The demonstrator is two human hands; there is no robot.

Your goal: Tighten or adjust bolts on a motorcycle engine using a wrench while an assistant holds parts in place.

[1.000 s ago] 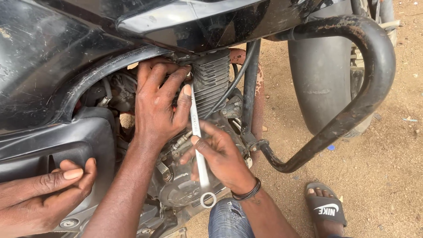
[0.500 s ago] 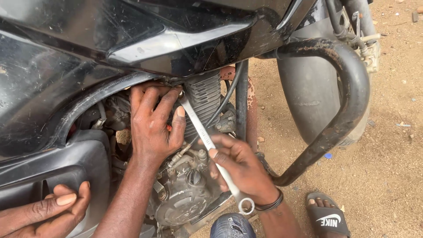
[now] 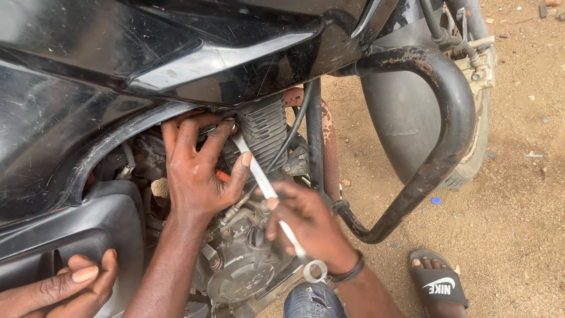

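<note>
One black motorcycle (image 3: 176, 53) fills most of the view, its fairing and tank across the top and its one finned engine (image 3: 262, 132) showing below. One rusty black crash bar (image 3: 447, 123) curves down in front of the one front tyre (image 3: 406, 123), over bare sandy ground (image 3: 512, 206).

Three hands are in view. The left hand (image 3: 197, 171) lies spread flat against the engine just beside the cylinder fins, its thumb touching the spanner's shaft; its grip is released, closed on nothing. The right hand (image 3: 306, 221) has its grip clenched around the middle of one silver spanner (image 3: 271, 197). The spanner runs on a slant: its upper end sits up against the engine near the left fingertips, and its ring end sticks out below the right wrist, which wears one dark bracelet (image 3: 350, 272).

A third hand (image 3: 67, 288), another person's, rests on the black side panel (image 3: 70, 235) at lower left. One foot in a black slide sandal (image 3: 438, 285) stands on the ground at lower right.
</note>
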